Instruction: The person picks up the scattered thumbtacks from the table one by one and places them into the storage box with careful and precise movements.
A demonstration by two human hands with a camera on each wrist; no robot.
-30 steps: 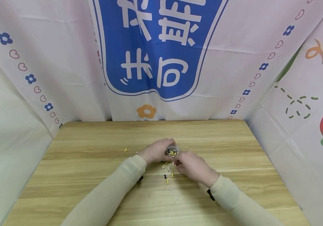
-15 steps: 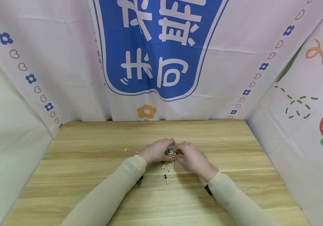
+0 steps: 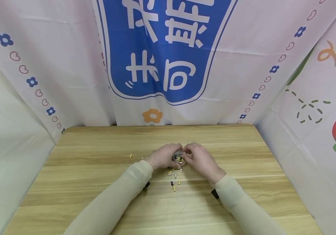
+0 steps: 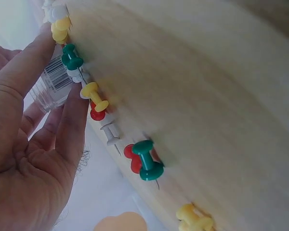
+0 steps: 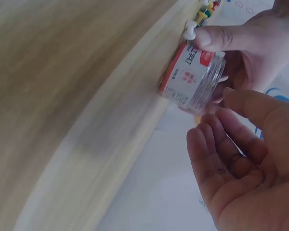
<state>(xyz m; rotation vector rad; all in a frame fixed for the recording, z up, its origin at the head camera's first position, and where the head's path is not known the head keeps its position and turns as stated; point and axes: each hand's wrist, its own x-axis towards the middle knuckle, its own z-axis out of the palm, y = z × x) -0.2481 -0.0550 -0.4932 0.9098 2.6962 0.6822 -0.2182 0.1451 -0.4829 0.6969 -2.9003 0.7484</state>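
Note:
My left hand (image 3: 164, 157) grips a small clear jar (image 5: 190, 79) with a red-and-white label, holding it low over the wooden table. Yellow, black and other push pins (image 3: 179, 159) show through its mouth in the head view. The right hand (image 3: 201, 160) is at the jar's right rim, fingers loosely bent. In the right wrist view its thumb (image 5: 238, 102) and index fingertip are slightly apart near the mouth, with no pin visible between them. A small white piece (image 5: 223, 79) shows by the mouth. Loose white push pins (image 3: 175, 176) lie in front of the jar.
A black pin (image 3: 172, 183) and a yellow pin (image 3: 174, 188) lie nearer the front. Another yellow pin (image 3: 131, 155) sits off to the left. In the left wrist view, a green pin (image 4: 147, 161) lies beside red ones. Printed cloth (image 3: 153, 75) hangs behind the table.
My right hand has moved from the jar's near side, by the loose pins, up and round to its right rim. The left hand and jar stay nearly still.

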